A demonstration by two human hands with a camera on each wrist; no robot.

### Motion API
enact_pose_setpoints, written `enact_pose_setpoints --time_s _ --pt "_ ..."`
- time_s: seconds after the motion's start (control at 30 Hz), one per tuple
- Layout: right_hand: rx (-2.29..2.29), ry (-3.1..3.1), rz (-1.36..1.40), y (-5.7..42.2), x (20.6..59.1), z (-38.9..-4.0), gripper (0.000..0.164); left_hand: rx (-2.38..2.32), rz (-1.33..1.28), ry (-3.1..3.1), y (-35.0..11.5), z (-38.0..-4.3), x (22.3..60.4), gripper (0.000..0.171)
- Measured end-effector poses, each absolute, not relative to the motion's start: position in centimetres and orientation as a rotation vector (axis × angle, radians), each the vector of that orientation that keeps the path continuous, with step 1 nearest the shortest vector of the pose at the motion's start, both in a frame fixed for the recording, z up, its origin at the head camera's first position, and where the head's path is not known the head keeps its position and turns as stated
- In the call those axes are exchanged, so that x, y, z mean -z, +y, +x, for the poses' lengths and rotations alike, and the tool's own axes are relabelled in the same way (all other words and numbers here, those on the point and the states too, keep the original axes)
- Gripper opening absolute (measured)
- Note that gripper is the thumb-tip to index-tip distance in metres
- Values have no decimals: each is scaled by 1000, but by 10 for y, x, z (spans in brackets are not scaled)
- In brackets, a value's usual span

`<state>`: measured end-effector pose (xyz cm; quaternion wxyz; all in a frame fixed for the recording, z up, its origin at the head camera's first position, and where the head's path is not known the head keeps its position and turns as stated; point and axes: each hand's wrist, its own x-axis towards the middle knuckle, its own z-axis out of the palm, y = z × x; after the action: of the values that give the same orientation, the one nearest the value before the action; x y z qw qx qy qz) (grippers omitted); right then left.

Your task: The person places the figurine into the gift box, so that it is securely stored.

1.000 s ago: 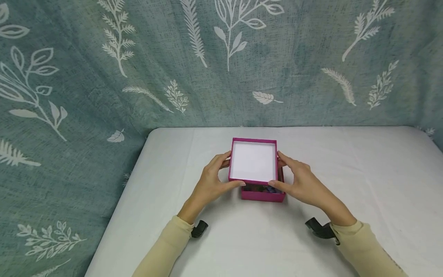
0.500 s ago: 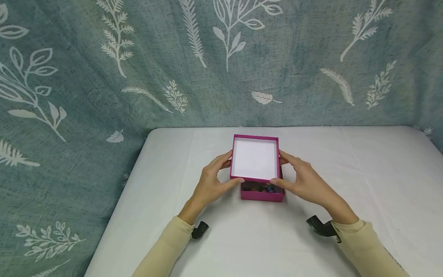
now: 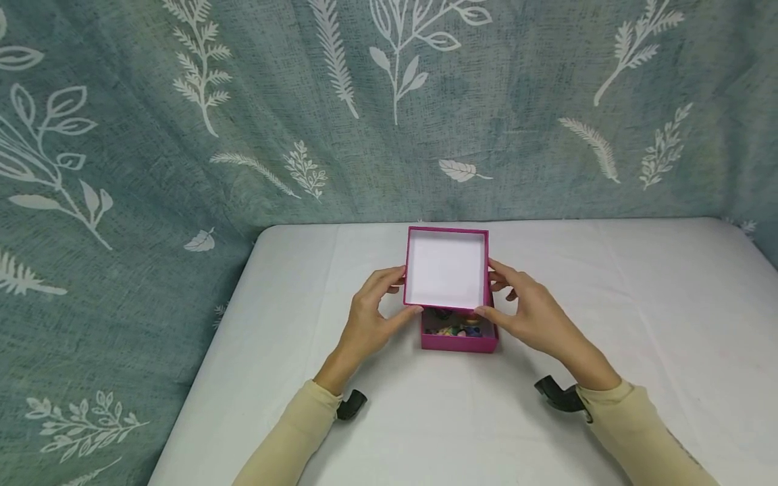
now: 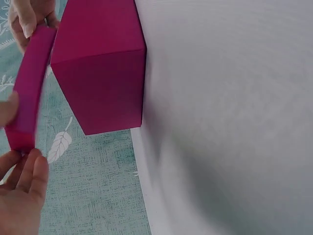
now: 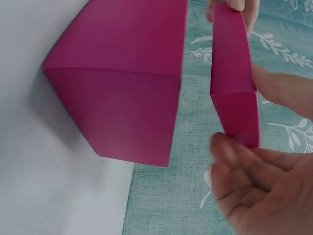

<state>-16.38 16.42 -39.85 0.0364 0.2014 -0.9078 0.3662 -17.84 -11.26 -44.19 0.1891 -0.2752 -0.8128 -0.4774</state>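
A magenta box lid (image 3: 446,268), its white inside facing up, is held above a matching magenta box (image 3: 458,343). My left hand (image 3: 371,317) grips the lid's left side, thumb at the near left corner. On the opposite side my right hand (image 3: 535,314) holds it the same way, thumb at the near right corner. Small colourful items (image 3: 458,331) show inside the box below the lid's near edge; the lid hides the rest. Both wrist views show a gap between the raised lid (image 4: 30,88) and the box (image 5: 117,98).
The box stands on a table with a white cloth (image 3: 425,418). Behind and to the left hangs a green-blue curtain (image 3: 389,169) with white leaf prints. A black curved wrist piece (image 3: 351,405) sticks out by the left sleeve, another (image 3: 558,395) by the right.
Both hands have moved the lid a little away from me, showing more of the box's contents. The box has stayed in place.
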Motion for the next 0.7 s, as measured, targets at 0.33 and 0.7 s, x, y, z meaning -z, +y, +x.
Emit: enact_pose_setpoints --time_s 0.33,0.7 --pt "-1195 -2728 672 166 397 -162 73 1294 -805 -2205 -111 -179 442 65" --pt "-1304 -2681 718 169 392 -159 71 1267 -779 -2282 -112 -176 439 71"
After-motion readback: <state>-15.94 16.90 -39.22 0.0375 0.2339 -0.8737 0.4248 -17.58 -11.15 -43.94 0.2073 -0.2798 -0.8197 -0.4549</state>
